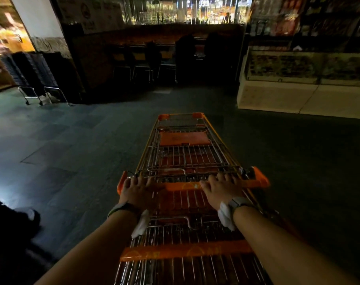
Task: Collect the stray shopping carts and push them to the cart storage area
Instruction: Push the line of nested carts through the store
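Several wire shopping carts with orange trim are nested in a row in front of me. The front cart [183,140] points away across the dim floor. My left hand [134,187] grips the left end of an orange handle bar [181,185], fingers curled over it. On the right part of the same bar, my right hand [221,187] holds on in the same way. A second orange handle [185,251] of a nested cart lies nearer to me, under my forearms. Both wrists wear bands.
A stack of dark baskets on wheeled stands [31,68] is at the far left. Ahead stand chairs [142,62] against a dark counter. A pale display case [298,83] lies at the right. A dark shoe [29,217] shows at the lower left. Open tiled floor surrounds the carts.
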`<state>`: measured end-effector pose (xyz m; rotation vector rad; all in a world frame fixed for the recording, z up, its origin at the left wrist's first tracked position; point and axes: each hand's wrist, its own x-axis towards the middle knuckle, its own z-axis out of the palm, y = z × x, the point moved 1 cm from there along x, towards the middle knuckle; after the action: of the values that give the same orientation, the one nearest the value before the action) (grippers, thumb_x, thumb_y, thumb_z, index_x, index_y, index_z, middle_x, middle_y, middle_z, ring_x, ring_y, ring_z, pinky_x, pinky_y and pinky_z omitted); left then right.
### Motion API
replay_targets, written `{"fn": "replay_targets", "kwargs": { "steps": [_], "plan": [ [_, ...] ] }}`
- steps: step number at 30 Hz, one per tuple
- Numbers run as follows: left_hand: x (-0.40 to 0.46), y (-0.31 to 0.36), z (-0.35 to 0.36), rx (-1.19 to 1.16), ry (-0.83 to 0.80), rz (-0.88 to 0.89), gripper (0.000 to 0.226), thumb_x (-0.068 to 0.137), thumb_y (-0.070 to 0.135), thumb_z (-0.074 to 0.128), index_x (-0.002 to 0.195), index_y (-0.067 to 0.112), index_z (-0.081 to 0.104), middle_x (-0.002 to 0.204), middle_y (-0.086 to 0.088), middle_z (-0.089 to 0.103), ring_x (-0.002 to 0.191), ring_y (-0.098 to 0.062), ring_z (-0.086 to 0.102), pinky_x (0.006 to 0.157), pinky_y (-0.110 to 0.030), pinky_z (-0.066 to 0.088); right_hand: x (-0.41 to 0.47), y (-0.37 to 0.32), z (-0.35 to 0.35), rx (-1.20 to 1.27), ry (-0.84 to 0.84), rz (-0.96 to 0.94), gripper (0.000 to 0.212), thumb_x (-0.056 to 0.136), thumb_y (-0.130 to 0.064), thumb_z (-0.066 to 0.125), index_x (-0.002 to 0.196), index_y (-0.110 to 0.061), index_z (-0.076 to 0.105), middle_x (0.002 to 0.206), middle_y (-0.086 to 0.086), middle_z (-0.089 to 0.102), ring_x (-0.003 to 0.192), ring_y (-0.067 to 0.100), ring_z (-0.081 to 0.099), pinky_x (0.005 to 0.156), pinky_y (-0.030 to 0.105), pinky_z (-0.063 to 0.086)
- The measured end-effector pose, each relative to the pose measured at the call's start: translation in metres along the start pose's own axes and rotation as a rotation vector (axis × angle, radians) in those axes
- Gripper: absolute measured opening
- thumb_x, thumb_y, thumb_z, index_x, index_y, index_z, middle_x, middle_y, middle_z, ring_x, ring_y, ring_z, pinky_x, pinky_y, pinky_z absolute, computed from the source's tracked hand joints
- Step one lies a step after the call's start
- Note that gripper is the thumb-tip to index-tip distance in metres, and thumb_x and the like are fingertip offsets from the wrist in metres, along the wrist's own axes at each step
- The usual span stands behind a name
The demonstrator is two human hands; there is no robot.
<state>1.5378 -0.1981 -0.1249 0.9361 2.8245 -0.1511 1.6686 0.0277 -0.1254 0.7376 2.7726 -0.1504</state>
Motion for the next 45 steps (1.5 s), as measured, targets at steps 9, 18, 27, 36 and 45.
{"fn": "replay_targets", "kwargs": {
  "steps": [9,18,27,36,45],
  "plan": [
    [0.226,-0.015,-0.031,0.000,0.021,-0.046,0.071,0.097,0.073,0.022,0.155,0.032,0.026,0.158,-0.007,0.033,0.147,-0.033,0.028,0.123,-0.053,0.018,0.217,0.014,-0.067,0.031,0.064,-0.024,0.055,0.104,-0.060,0.016,0.134,-0.024,0.045,0.142,0.009,0.043,0.133,0.031,0.037,0.113,0.048,0.023],
    [0.459,-0.035,-0.077,-0.009,-0.020,-0.065,0.073,0.096,0.073,0.023,0.155,0.031,0.023,0.160,-0.009,0.032,0.148,-0.035,0.028,0.123,-0.054,0.018,0.450,0.023,-0.137,-0.004,0.039,-0.040,0.053,0.104,-0.057,0.015,0.136,-0.026,0.043,0.139,0.009,0.044,0.130,0.030,0.039,0.112,0.046,0.026],
    [0.700,-0.064,-0.123,-0.004,-0.021,-0.089,0.071,0.097,0.070,0.028,0.156,0.030,0.022,0.161,-0.010,0.029,0.148,-0.035,0.027,0.123,-0.053,0.018,0.695,0.021,-0.208,0.002,0.073,-0.077,0.054,0.103,-0.060,0.015,0.134,-0.026,0.045,0.139,0.007,0.044,0.131,0.029,0.039,0.112,0.046,0.026],
    [0.922,-0.093,-0.164,0.038,0.006,-0.124,0.072,0.098,0.071,0.024,0.156,0.029,0.022,0.161,-0.010,0.029,0.148,-0.034,0.029,0.122,-0.051,0.021,0.922,0.021,-0.271,-0.027,0.088,-0.122,0.054,0.103,-0.059,0.013,0.134,-0.027,0.044,0.139,0.008,0.043,0.130,0.029,0.039,0.110,0.048,0.026],
    [1.176,-0.133,-0.208,-0.023,-0.012,-0.164,0.074,0.096,0.074,0.027,0.155,0.030,0.022,0.160,-0.011,0.031,0.147,-0.035,0.030,0.122,-0.054,0.021,1.181,0.011,-0.349,-0.050,0.056,-0.121,0.056,0.102,-0.059,0.015,0.140,-0.027,0.042,0.144,0.009,0.042,0.133,0.031,0.037,0.111,0.048,0.026]
  ]
}}
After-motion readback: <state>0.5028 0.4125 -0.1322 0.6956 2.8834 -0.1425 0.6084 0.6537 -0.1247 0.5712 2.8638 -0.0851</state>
